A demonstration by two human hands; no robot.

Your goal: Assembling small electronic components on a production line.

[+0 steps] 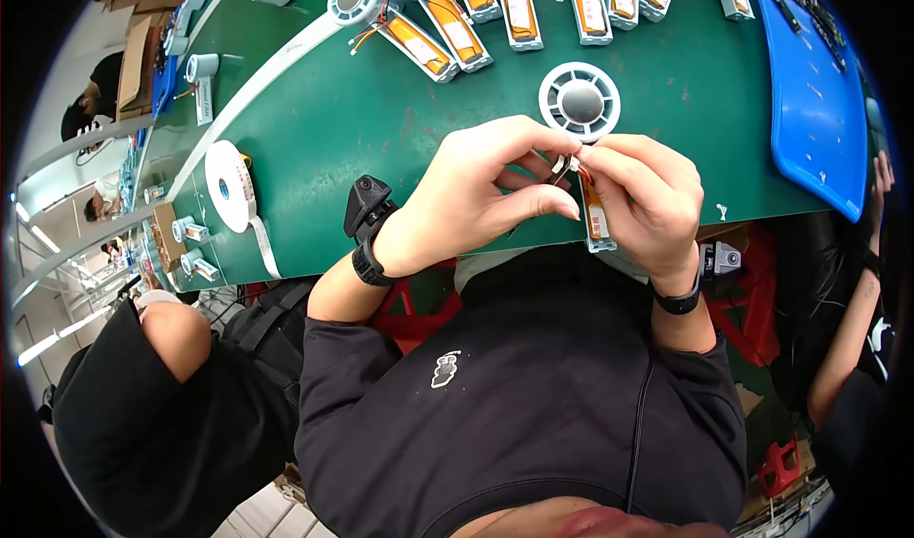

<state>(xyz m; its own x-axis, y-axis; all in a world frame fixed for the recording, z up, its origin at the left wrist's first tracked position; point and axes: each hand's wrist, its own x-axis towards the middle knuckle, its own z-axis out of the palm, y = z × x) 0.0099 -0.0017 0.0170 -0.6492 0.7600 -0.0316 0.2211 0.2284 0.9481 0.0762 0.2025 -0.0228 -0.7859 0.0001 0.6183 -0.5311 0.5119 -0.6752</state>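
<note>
Fan-headed unit [581,100]: lay by the front edge of the green table [428,109], between both hands, vaned head pointing away from the body, orange battery [593,198] in the handle. Pinched wires [586,170] between right hand [652,195] thumb and forefinger, beside a small white connector [573,164]. Held left hand [457,190] curved near it, thumb and forefinger apart; could not tell its grip. Saw similar units [517,14] along the far side, white tape roll [228,184] leftward, blue tray [809,129] rightward.
</note>
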